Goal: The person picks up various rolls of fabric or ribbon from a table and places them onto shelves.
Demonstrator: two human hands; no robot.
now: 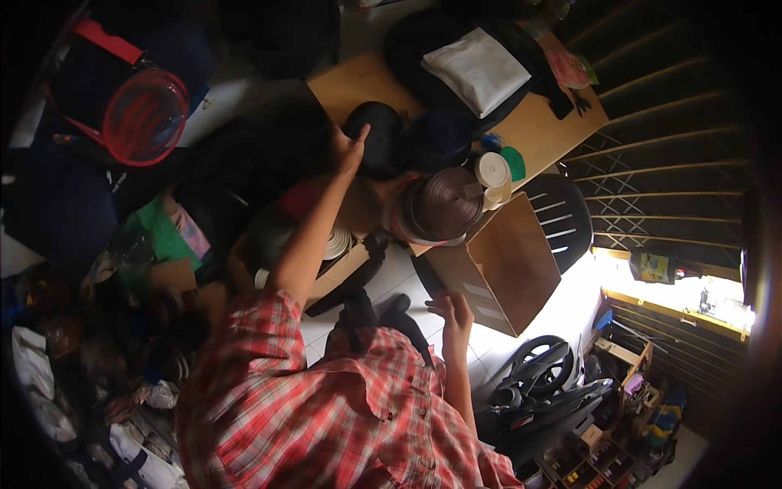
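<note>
At the near edge of the table, my left hand [349, 152] is closed at the left rim of a black roll [377, 140], its thumb showing against the roll; the other fingers are partly lost in shadow. Right of it sit a dark navy roll [440, 138] and, nearer me, a large brown roll of webbing [446, 204]. White [493, 169] and green [513, 163] rolls stand to their right. My right hand [454, 316] hovers over the floor with curled fingers, left of an open cardboard box [529, 253]. A small dark thing shows at its fingertips, too small to name.
The wooden table [529, 134] bears a white flat package [481, 69]. A black slatted chair [566, 216] stands behind the box. More pale rolls [338, 243] lie under my left arm. A motorcycle [542, 379] is at right, a folding metal gate [668, 155] beyond.
</note>
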